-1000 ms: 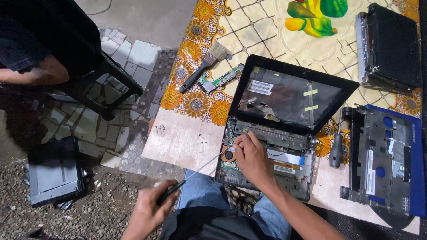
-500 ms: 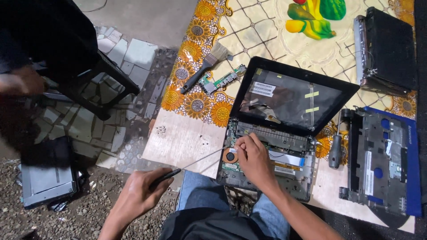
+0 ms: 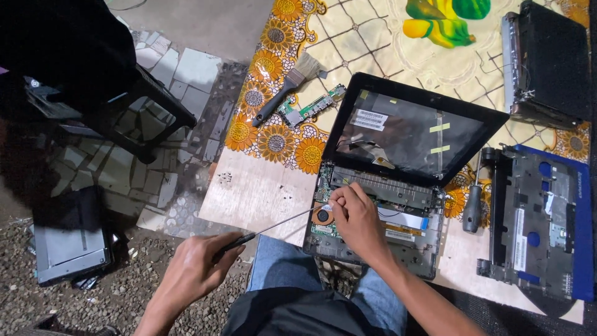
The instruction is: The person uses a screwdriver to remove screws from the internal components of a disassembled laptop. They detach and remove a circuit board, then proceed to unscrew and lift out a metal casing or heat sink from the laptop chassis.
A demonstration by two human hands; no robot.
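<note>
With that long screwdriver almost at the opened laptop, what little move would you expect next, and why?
Probably easing the screwdriver tip down into a screw by the round fan. The left hand holds the handle well back, and the thin shaft reaches to where the right hand pinches near the tip over the bare laptop base. Whether the tip is seated cannot be seen.

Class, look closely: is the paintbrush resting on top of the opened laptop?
No, the paintbrush lies on the flowered cloth, apart from the opened laptop.
</note>
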